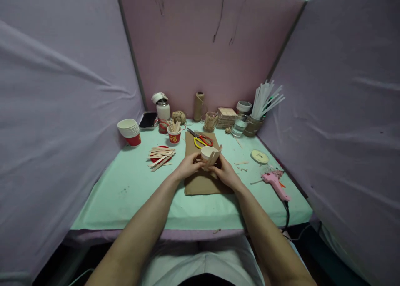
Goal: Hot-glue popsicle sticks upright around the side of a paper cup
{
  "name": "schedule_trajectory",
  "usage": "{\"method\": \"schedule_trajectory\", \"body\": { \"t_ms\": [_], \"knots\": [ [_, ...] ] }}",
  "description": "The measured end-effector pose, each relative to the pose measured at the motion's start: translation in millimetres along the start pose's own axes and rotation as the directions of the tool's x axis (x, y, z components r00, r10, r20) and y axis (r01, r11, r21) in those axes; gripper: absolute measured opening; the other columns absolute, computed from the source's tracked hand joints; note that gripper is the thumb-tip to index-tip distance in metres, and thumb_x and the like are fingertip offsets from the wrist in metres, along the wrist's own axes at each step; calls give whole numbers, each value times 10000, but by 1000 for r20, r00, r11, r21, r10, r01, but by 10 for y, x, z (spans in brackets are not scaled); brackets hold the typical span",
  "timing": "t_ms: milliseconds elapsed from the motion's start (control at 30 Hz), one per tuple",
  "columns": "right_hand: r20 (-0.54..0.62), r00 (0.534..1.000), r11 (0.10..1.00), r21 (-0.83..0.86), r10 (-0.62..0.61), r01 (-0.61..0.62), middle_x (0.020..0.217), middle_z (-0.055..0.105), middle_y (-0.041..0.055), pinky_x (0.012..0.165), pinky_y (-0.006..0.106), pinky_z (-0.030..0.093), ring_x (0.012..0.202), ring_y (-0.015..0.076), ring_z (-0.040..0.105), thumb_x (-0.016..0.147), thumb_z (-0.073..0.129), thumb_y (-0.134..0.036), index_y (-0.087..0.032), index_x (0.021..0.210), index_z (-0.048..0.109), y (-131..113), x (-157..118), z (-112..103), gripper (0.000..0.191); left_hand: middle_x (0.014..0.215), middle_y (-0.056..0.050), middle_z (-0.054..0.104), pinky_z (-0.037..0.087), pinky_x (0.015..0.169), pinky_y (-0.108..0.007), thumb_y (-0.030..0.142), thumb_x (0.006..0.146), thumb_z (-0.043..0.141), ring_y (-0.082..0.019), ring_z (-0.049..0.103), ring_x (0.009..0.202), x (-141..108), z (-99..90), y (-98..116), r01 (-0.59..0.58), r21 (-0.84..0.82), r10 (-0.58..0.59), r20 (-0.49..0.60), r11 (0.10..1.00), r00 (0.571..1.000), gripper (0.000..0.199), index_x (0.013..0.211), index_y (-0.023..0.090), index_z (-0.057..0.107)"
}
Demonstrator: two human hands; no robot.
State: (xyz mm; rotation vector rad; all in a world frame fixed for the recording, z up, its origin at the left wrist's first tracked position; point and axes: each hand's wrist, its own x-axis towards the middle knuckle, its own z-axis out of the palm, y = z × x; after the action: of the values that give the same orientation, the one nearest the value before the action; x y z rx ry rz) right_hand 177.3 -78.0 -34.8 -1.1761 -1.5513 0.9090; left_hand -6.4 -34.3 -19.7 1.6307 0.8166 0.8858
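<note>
A paper cup [208, 153] with flat wooden sticks [213, 157] against its outer side is between my hands, over a brown cardboard sheet [200, 185]. My left hand [188, 166] is closed on the cup's left side. On the opposite side, my right hand [225, 169] grips the cup where the sticks stand. Some fingers of both hands are hidden behind it. Just beyond the cup lie scissors with red handles [206, 140] and a yellow-handled tool [197, 143].
Left are stacked paper cups [129, 130], a red plate with wooden sticks [161, 156] and a cup of sticks [174, 135]. Right lies a pink glue gun [276, 186] with its cord over the edge. Behind stand a glass of water [239, 125] and white glue sticks [264, 100].
</note>
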Motion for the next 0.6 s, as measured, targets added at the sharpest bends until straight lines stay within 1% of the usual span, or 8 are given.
{"method": "schedule_trajectory", "body": {
  "t_ms": [33, 100, 167, 233, 300, 400, 500, 600],
  "knots": [
    [-10, 1000, 999, 43, -13, 13, 1252, 641, 93, 999, 425, 479, 1137, 245, 619, 769, 678, -282, -209, 1296, 490, -21, -3, 10, 564, 1061, -85, 692, 484, 838, -284, 286, 756, 695, -196, 631, 964, -6, -6, 13, 20, -18, -20, -13, 1000, 1000, 336, 1055, 140, 650],
    [-42, 999, 993, 109, -33, 37, 1328, 597, 97, 1042, 421, 452, 1203, 235, 582, 796, 647, -303, -220, 1347, 445, -67, -5, 34, 593, 934, -64, 687, 470, 698, -235, 395, 769, 701, -152, 625, 812, -20, -13, 33, 84, -88, -86, -18, 993, 996, 345, 998, 142, 656],
    [-65, 997, 987, 157, -31, 41, 1363, 568, 108, 1057, 430, 441, 1234, 233, 559, 813, 628, -334, -218, 1369, 420, -114, -2, 65, 604, 808, -31, 654, 412, 566, -204, 488, 759, 700, -111, 582, 660, -32, -7, 42, 174, -198, -175, 13, 965, 985, 406, 982, 153, 645],
    [-84, 996, 984, 176, -11, 25, 1357, 567, 129, 1037, 444, 458, 1220, 244, 565, 820, 619, -364, -200, 1357, 429, -156, 4, 98, 592, 721, 1, 610, 350, 494, -193, 528, 732, 715, -84, 525, 559, -40, 8, 40, 246, -301, -242, 51, 921, 969, 449, 979, 164, 627],
    [-116, 993, 984, 176, 12, 8, 1333, 579, 147, 1009, 446, 478, 1196, 253, 577, 819, 618, -387, -182, 1327, 456, -191, 9, 130, 571, 671, 26, 569, 306, 464, -190, 532, 701, 745, -64, 470, 505, -45, 28, 36, 268, -371, -263, 66, 889, 963, 476, 975, 167, 610],
    [-153, 988, 986, 169, 30, -4, 1304, 598, 147, 984, 431, 495, 1165, 251, 592, 815, 621, -410, -175, 1303, 478, -228, 9, 163, 561, 643, 46, 533, 266, 451, -187, 542, 667, 769, -45, 414, 480, -46, 59, 34, 255, -432, -250, 69, 865, 966, 518, 971, 163, 590],
    [-157, 987, 987, 160, 37, -12, 1281, 613, 144, 963, 424, 507, 1126, 248, 610, 803, 633, -420, -168, 1309, 475, -242, 0, 168, 587, 662, 44, 540, 260, 459, -184, 559, 644, 778, -39, 411, 493, -44, 81, 27, 243, -451, -239, 68, 859, 969, 550, 962, 156, 580],
    [-156, 987, 990, 141, 40, -17, 1257, 626, 147, 942, 415, 516, 1104, 247, 617, 793, 641, -420, -154, 1303, 482, -237, -14, 150, 597, 659, 47, 528, 261, 463, -192, 588, 621, 782, -42, 409, 497, -40, 91, -1, 235, -435, -231, 62, 869, 971, 594, 960, 153, 564]
  ]
}}
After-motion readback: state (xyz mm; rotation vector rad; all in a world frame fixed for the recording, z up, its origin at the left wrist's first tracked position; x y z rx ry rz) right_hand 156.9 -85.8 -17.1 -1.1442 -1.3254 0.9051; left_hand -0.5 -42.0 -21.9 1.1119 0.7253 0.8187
